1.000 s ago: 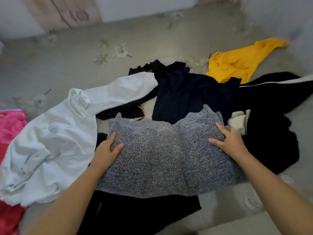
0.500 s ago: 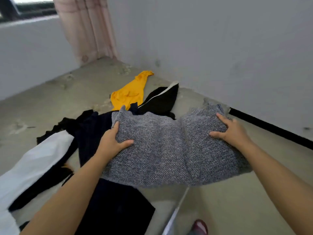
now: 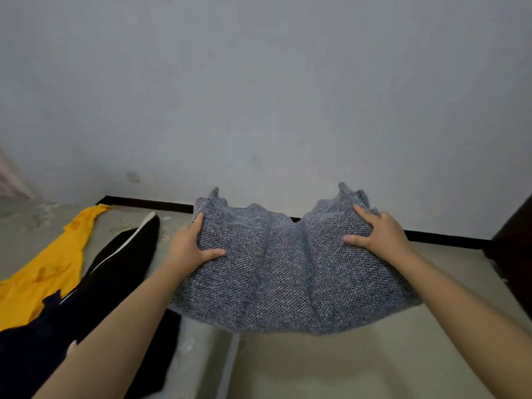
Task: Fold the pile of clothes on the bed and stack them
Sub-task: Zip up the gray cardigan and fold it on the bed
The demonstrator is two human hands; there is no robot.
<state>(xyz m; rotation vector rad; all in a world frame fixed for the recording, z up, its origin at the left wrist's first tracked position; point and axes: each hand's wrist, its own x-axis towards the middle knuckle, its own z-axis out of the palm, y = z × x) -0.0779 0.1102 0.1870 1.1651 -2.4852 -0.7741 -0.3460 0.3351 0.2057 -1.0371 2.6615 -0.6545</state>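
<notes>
A folded grey knit garment hangs in the air in the middle of the view, held from both sides. My left hand grips its left edge, thumb on top and fingers underneath. My right hand grips the right edge the same way. The garment sags between my hands, above the bed's edge and the floor. At the left on the bed lie a yellow garment, a black garment with a white stripe and a dark navy one.
A plain grey wall with a black baseboard stands close ahead. A dark piece of furniture rises at the right edge. A pink curtain shows at the far left.
Both hands carried the grey knit garment to the right, off the pile and toward the wall. The white and pink clothes have left the view as my head turned right.
</notes>
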